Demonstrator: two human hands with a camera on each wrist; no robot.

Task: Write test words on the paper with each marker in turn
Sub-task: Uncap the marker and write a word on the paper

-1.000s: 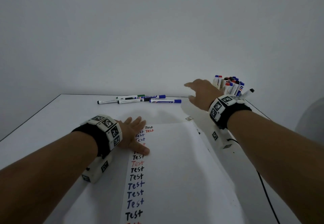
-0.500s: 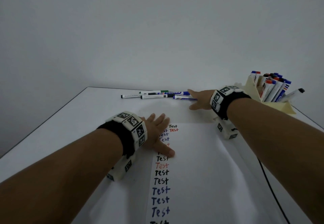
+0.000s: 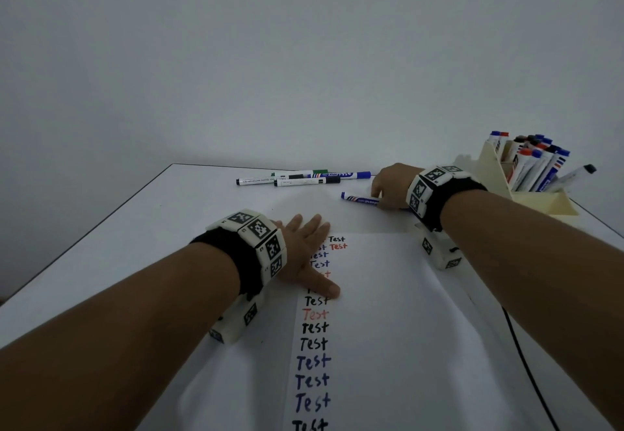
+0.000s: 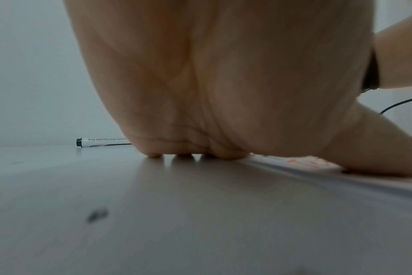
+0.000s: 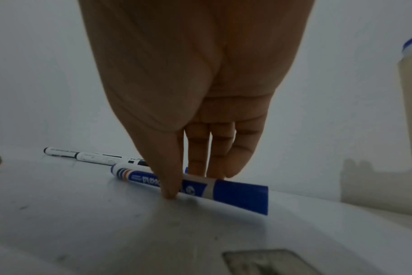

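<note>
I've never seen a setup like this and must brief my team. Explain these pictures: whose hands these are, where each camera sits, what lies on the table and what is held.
No machine here: a person works with bare hands, wearing bands with black-and-white tags. The big picture comes from a camera on the head; the two close ones come from cameras on the wrists, looking along each palm.

The left hand lies flat, pressing down the paper, which carries a column of the word "Test" in black, red and blue. The right hand pinches a blue marker between thumb and fingers; the marker is still low against the table. Three more markers lie at the far edge, and a holder full of markers stands on the right.
</note>
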